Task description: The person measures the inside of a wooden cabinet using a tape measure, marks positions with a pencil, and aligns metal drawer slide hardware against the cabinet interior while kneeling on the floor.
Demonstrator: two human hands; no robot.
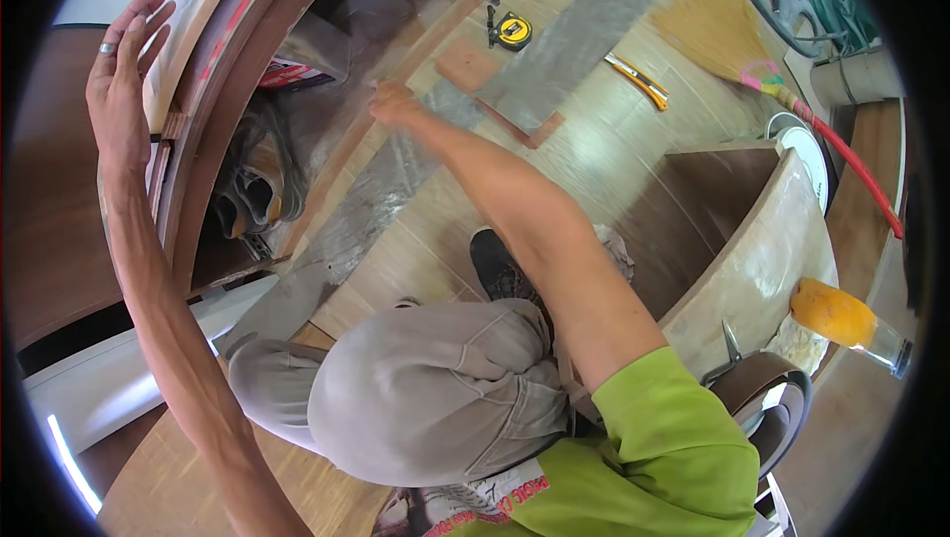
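My left hand (124, 92), a ring on one finger, is raised beside the edge of a brown wooden cabinet (208, 141). Its fingers are stretched out and hold nothing. With my arm reaching forward, my right hand (396, 104) is at the low front rail (341, 153) of the cabinet. Its fingers are curled closed, and whatever may be in them is hidden. A reddish-brown flat board piece (467, 64) lies on the floor just right of that hand, partly under a strip of grey plastic sheet (569, 57).
A yellow tape measure (513, 32) and an orange utility knife (641, 84) lie on the floor. At right are a red-handled broom (841, 146), a wooden panel (767, 225), a bottle of orange-yellow liquid (831, 311) and a brown edging roll (767, 384). Folded material (262, 176) sits inside the cabinet.
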